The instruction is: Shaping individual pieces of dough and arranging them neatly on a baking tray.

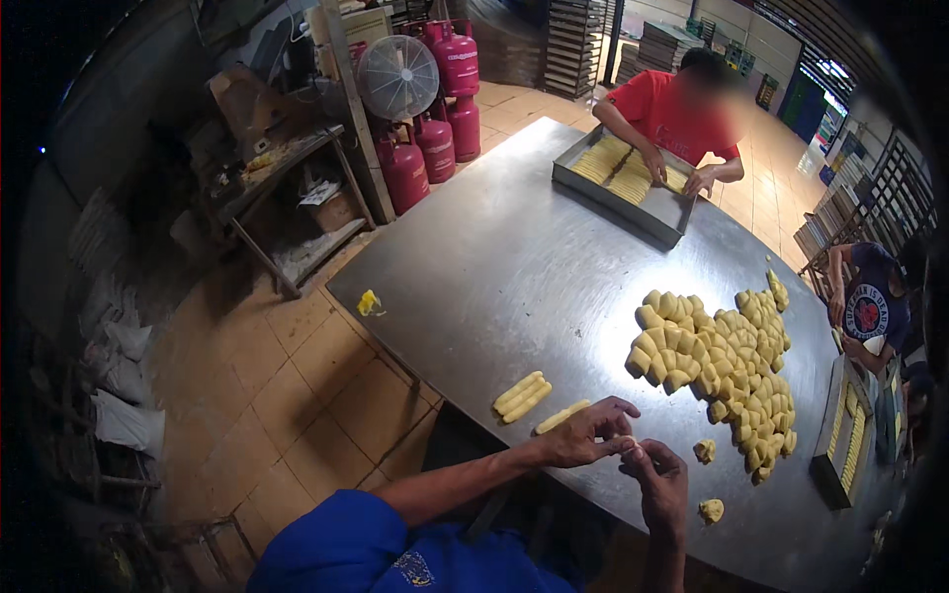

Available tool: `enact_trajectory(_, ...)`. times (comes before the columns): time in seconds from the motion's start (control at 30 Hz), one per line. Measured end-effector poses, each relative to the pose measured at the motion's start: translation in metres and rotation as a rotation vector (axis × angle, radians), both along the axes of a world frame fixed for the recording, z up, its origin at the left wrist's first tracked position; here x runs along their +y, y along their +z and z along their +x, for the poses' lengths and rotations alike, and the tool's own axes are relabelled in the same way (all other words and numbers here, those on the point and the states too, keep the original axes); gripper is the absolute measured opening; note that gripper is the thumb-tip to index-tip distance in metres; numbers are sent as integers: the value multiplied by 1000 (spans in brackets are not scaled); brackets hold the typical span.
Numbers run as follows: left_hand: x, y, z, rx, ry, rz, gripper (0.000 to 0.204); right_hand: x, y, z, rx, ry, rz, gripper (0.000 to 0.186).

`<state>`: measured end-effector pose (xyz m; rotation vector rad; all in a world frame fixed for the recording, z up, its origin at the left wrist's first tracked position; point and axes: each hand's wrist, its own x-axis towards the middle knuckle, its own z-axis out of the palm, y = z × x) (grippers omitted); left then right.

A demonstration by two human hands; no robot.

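My left hand (585, 436) and my right hand (660, 484) meet over the near edge of the metal table. Between their pinched fingertips shows a small pale piece of dough (627, 446), mostly hidden by the fingers. Just beside my left hand lies a single dough stick (561, 417). A little further left, several dough sticks (521, 396) lie side by side. To the right of my right hand sit two loose dough lumps, one (704, 451) nearer the pile and one (711, 510) closer to the table edge. Beyond them spreads a large pile of cut dough pieces (717, 356).
Across the metal table (465, 267), a person in red (662, 119) handles dough sticks in a metal tray (618, 210). Another person (875, 296) works at the right, near a second tray (840, 440). A yellow scrap (370, 303) lies at the left corner. Pink gas cylinders (435, 148) stand behind.
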<state>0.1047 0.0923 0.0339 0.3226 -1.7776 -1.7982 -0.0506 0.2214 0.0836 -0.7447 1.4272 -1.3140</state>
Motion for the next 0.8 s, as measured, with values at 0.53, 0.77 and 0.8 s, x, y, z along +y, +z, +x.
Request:
enact_trajectory(0.53,-46,-45,-68,-946,-81,-905,42,-15,-71,-77,1111,188,546,58)
enact_trajectory(0.77,-45,-29,-73,-885,-197,-861,43,15,-73,-97,883,125,427,47)
enact_trajectory(0.8,-44,-36,-69,-893,-217,-899,40,18,-72,-93,869,133,462,47)
